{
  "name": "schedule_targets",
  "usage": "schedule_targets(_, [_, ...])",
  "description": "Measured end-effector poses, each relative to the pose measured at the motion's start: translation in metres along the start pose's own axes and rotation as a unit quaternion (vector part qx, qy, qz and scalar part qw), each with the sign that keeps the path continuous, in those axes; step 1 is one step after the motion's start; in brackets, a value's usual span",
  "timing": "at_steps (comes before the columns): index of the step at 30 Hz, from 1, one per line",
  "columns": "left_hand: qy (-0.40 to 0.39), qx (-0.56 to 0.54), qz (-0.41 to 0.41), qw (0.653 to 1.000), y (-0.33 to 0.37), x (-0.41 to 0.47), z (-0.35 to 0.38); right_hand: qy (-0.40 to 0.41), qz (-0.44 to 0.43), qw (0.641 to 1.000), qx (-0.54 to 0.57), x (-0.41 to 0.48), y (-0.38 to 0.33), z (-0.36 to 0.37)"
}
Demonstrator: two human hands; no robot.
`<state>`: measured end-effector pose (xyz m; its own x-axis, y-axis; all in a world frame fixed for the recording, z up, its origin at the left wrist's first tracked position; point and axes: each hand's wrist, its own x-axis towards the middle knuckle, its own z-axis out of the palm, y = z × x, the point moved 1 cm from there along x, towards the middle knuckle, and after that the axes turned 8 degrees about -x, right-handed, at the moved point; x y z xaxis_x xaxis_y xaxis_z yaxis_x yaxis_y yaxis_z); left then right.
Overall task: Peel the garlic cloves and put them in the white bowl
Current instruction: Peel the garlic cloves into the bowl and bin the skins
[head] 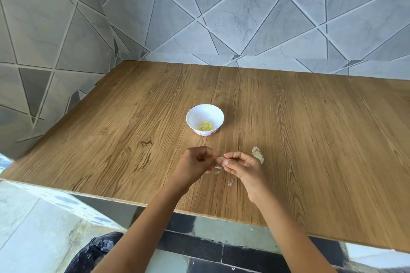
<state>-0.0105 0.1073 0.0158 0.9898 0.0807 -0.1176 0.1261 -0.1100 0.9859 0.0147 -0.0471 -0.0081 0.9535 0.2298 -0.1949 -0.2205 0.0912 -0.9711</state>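
While both hands hover low over the wooden surface [310,139], I see them meet around one small clove [220,159] held between them. The left hand [195,165] has its fingers curled in and pinches the clove's left end; the right hand [243,167] pinches the other end between thumb and forefinger, with the remaining fingers bent loosely below. The clove looks pale and partly papery, though from my feed I cannot tell how much skin is left on it. Straight ahead of the hands, well apart from them, stands the white bowl [190,117], upright, with a scalloped rim and a red band at its foot. A small heap of yellowish peeled cloves [205,126] lies in its bottom. Just beside the right hand, on its far right side, a whitish garlic chunk [258,154] rests on the surface; whether it touches the hand I cannot say. A few thin skins [230,182] lie scattered under and near the hands. The surface runs back to a grey tiled wall [244,17] with a triangle pattern. Below its near edge, at lower left, I can see a black bag [93,252].
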Motion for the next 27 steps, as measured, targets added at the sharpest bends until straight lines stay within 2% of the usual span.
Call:
schedule_targets(8, [-0.012, -0.021, -0.005, 1.0, -0.001, 0.007, -0.001, -0.019, -0.05, 0.997, -0.055, 0.001, -0.001, -0.002])
schedule_targets(12, [-0.003, -0.069, -0.02, 0.997, 0.001, 0.008, 0.002, -0.016, -0.142, 0.972, -0.186, 0.003, 0.002, -0.004])
schedule_targets(17, [0.01, -0.168, -0.064, 0.984, 0.002, 0.005, 0.007, 0.029, -0.201, 0.945, -0.255, 0.004, 0.007, 0.0])
schedule_targets(21, [-0.016, -0.179, -0.073, 0.981, 0.0, 0.005, 0.005, -0.009, -0.151, 0.967, -0.204, 0.0, 0.001, -0.001])
schedule_targets(27, [-0.035, -0.142, -0.038, 0.988, -0.002, 0.002, 0.004, -0.042, -0.008, 0.991, -0.124, -0.002, -0.01, -0.002])
